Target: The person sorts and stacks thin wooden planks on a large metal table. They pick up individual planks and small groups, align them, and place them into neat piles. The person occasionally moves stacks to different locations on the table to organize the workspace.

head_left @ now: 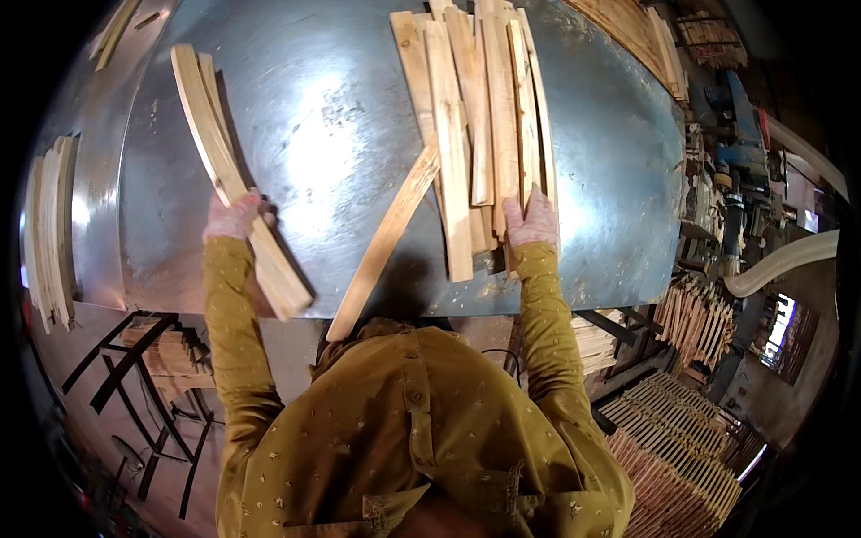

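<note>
My left hand (235, 217) is closed round a small bundle of long wooden slats (211, 148) on the left part of the metal-topped table (323, 242). The bundle slants from the far left toward the near edge. To the right lies a loose pile of several wooden slats (457, 108), partly overlapping and uneven at the ends. At the pile's near right side, my right hand (532, 220) grips the end of a narrow slat (522, 108); its fingertips are partly hidden. One single slat (386, 238) leans out diagonally from the pile, its near end past the table's edge by my body.
Another stack of slats (54, 229) lies at the far left, with a few pieces (112, 36) beyond it. A black metal frame (134, 386) stands on the floor at left. Large slat stacks (673, 439) and machinery with a pale hose (780, 260) are at right.
</note>
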### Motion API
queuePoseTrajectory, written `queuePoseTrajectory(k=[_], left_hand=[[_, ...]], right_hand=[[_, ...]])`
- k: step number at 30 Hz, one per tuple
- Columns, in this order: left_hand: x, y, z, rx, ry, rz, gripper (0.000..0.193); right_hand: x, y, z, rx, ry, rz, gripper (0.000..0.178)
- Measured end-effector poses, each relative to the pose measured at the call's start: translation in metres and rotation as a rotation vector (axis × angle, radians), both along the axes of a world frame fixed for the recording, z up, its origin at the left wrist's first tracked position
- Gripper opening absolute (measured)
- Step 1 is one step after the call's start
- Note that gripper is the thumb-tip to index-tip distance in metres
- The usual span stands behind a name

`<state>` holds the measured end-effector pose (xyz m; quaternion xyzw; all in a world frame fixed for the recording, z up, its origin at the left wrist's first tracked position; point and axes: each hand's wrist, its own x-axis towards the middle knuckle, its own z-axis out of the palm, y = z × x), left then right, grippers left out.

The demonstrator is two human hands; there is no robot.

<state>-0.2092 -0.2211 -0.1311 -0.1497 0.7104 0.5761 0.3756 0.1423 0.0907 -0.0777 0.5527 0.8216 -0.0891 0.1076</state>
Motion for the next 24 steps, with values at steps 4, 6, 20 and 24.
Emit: queuePoseTrajectory(k=[4,6,20,24], left_hand=[[-0.036,-0.027,0.015,-0.73,0.369,-0.54,0.065],[-0.013,-0.015,0.019,-0.97,0.47,-0.544,0.069],[-0.044,-0.025,0.036,-0.851,0.455,-0.607,0.057],[-0.048,-0.038,-0.003,-0.691,0.575,-0.671,0.081]], right_hand=[[0.029,0.017,-0.044,0.085,0.466,-0.183,0.047],[0.004,0.009,-0.012,0.15,0.451,-0.275,0.046],[-0.212,-0.145,-0.014,-0.409,0.597,-0.005,0.05],[-0.319,-0.247,-0.053,-0.809,0.127,0.369,0.053]])
